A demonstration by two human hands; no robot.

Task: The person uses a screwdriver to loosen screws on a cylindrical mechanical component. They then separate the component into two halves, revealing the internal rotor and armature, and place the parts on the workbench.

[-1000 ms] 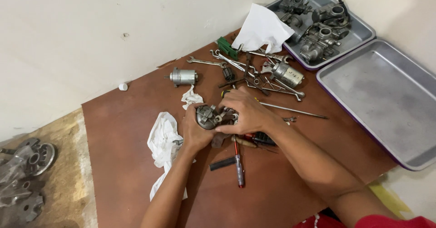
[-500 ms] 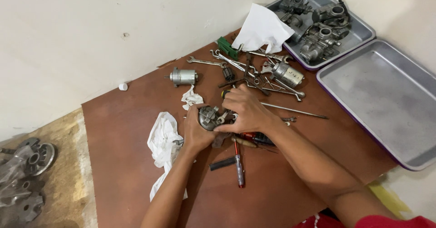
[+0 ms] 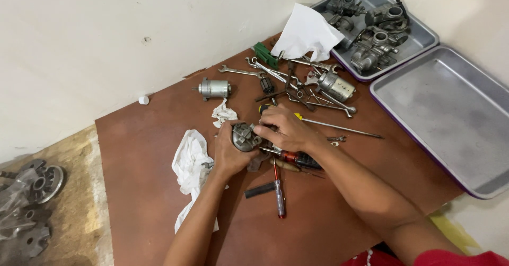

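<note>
Two hands meet over the middle of the brown table (image 3: 138,192), and the head view, the only one, looks straight down on them. The left hand (image 3: 229,154) cups a small grey metal part (image 3: 245,137) from below and from the person's left, fingers closed round its rounded body. The right hand (image 3: 283,129) comes in from the right and lies over the part's right end, fingertips pinched on it; what exactly they pinch is hidden under the knuckles. So the part sits between the two grips, touching both, its long axis running roughly left to right, with the left hand carrying it.

The part looks like cast metal, dull and lumpy, with a squarish boss on top. Just under the hands lie a screwdriver (image 3: 278,189) with a red and clear handle, pointing away from the person, and a short black tube (image 3: 260,189) beside it. A crumpled white rag (image 3: 192,162) lies just left of the left wrist.

Farther back, a small cylindrical motor (image 3: 213,89) stands apart near the wall, and a heap of spanners (image 3: 289,80) lies beside a second steel motor (image 3: 335,85). A long thin rod (image 3: 339,127) points right. Two metal trays sit at the right: the far tray (image 3: 424,38) holds grey cast carburettor-like bodies, the near tray (image 3: 450,117) shows bare dull sheet.
</note>
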